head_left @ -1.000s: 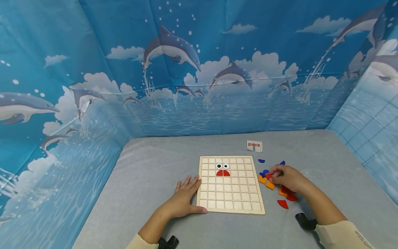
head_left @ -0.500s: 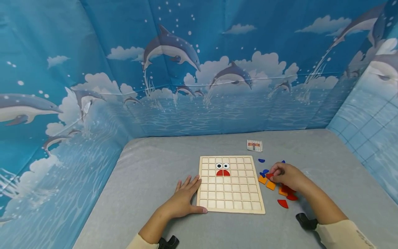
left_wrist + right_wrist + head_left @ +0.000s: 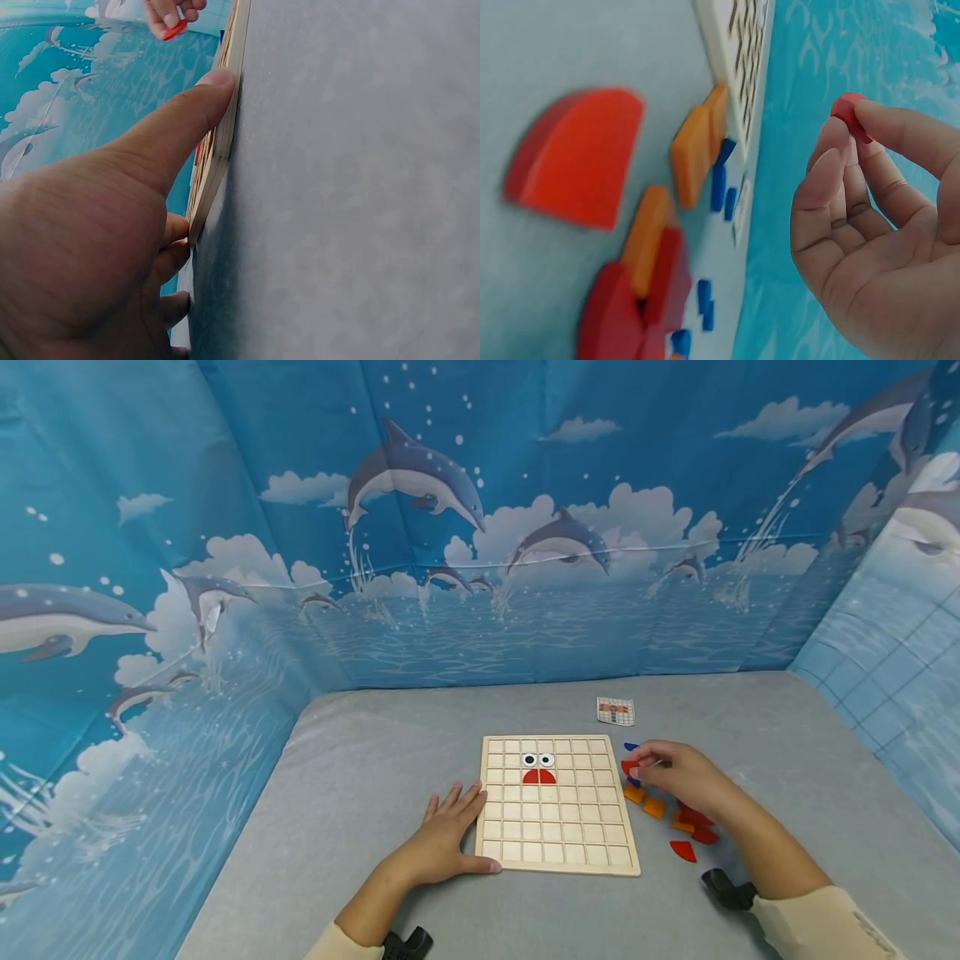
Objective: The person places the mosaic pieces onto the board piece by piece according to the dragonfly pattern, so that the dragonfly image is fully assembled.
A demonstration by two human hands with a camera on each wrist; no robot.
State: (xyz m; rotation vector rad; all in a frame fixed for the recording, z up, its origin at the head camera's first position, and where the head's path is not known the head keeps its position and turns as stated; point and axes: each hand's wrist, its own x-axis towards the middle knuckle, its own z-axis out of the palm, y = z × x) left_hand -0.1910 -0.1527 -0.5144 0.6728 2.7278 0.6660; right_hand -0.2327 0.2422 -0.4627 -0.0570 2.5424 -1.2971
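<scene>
A red piece (image 3: 629,767) is pinched between the thumb and fingers of my right hand (image 3: 686,777), raised over loose pieces just right of the wooden grid board (image 3: 558,814). In the right wrist view that red piece (image 3: 847,115) shows between the fingertips. My left hand (image 3: 450,839) rests along the board's left edge with fingers spread, its thumb at the near left corner. The left wrist view shows the thumb (image 3: 184,120) against the board's side. On the board sit two round eye pieces (image 3: 529,760) above two red quarter-round pieces (image 3: 547,777).
Right of the board lie orange pieces (image 3: 654,808), red pieces (image 3: 693,816) and a separate red quarter-round (image 3: 682,851). A blue piece (image 3: 630,746) is partly behind my right hand. A small pattern card (image 3: 616,711) lies beyond the board. A dolphin-printed curtain (image 3: 555,643) borders the grey surface.
My right hand has moved left and slightly away from me, toward the board, carrying the red piece up from the pile. The left hand and the board stay put.
</scene>
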